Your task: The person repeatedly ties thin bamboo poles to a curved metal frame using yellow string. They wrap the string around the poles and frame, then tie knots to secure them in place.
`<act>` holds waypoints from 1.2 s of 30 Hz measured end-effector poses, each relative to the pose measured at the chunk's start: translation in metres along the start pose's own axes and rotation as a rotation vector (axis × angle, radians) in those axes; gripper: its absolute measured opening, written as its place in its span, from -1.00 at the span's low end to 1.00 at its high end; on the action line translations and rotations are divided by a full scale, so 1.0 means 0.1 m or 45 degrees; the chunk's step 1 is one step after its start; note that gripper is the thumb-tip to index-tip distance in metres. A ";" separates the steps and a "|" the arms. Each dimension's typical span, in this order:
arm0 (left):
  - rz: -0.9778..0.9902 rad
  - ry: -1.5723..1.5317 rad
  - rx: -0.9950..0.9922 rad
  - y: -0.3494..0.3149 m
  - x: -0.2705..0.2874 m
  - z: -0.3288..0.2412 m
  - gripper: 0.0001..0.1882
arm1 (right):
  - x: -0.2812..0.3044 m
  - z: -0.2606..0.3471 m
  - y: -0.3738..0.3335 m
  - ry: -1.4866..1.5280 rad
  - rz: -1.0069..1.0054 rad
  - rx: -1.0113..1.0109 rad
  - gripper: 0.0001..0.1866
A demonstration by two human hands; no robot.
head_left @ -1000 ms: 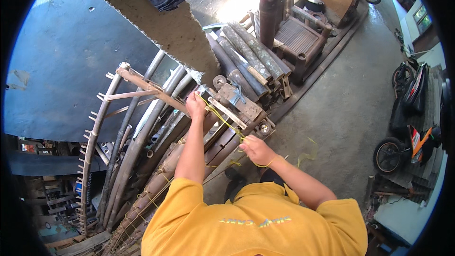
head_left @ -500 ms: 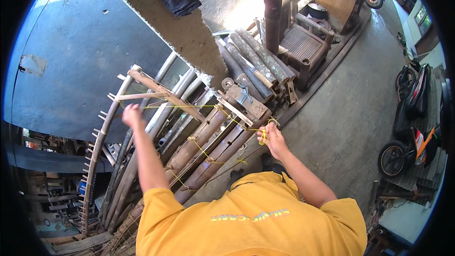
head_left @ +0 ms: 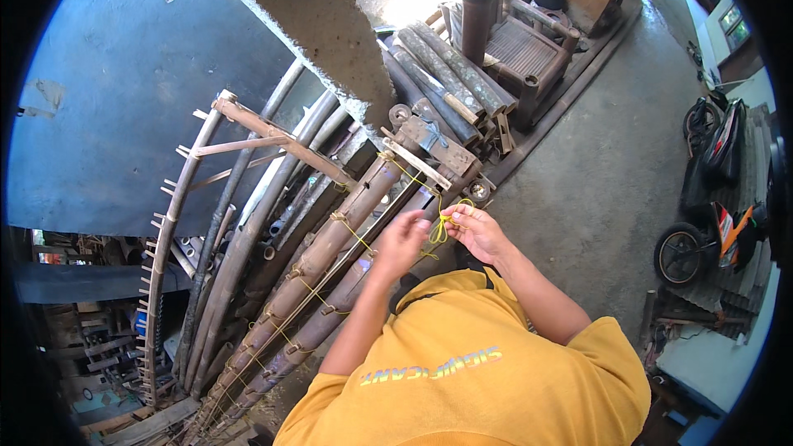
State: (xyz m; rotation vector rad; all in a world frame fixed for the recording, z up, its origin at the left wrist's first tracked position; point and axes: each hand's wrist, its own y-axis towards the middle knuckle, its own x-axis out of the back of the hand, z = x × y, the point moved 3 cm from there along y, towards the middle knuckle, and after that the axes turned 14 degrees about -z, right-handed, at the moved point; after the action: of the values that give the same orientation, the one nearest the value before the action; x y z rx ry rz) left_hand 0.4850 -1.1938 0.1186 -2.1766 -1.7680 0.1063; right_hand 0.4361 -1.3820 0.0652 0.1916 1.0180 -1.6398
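Yellow cord [head_left: 438,233] hangs in loops from my right hand [head_left: 477,230], whose thumb and fingers pinch it. Just left of those loops is my left hand [head_left: 402,241], smeared by motion, so its grip is unclear. Beneath and beside the hands, two long bamboo poles [head_left: 318,254] lie side by side, sloping from lower left to upper right. Thin yellow cord crosses between them at several spots. A pale flat stick [head_left: 415,163] lies across their upper ends, by a brown wooden block [head_left: 440,149].
A curved bamboo frame with small pegs [head_left: 169,223] stands on the left. More bamboo poles [head_left: 450,74] are stacked behind the block, beside a concrete pillar [head_left: 306,16]. A bamboo chair [head_left: 529,49] is at the back. Motorbikes [head_left: 702,244] stand across the concrete floor [head_left: 578,165].
My left hand has come from the far left, where a cord stretched toward it, back beside my right hand. The right hand still pinches the looped cord. The view has shifted slightly.
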 end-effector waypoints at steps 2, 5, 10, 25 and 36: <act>0.017 -0.101 -0.080 0.03 -0.29 0.31 -0.61 | -0.06 0.02 -0.02 0.021 0.011 0.000 -0.79; -0.028 -0.146 -0.021 0.03 -0.34 0.27 -0.65 | -0.20 0.16 -0.15 0.184 -0.006 -0.037 -0.77; 0.019 -0.045 -0.053 0.02 -0.31 0.10 -0.73 | -0.08 0.05 -0.19 0.132 -0.125 0.029 -0.76; 0.005 0.112 -0.201 0.07 -0.37 0.24 -0.76 | -0.03 0.03 0.02 -1.022 -0.142 0.712 -0.88; -0.011 0.090 -0.225 0.15 -0.36 0.18 -0.75 | -0.01 0.02 -0.05 -0.660 -0.238 0.624 -0.84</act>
State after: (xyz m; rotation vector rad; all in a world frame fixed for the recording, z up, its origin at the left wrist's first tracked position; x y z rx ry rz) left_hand 0.4865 -1.2276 0.0916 -2.2622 -1.8085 -0.1328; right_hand 0.4328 -1.3826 0.0694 -0.0114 0.2386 -1.9524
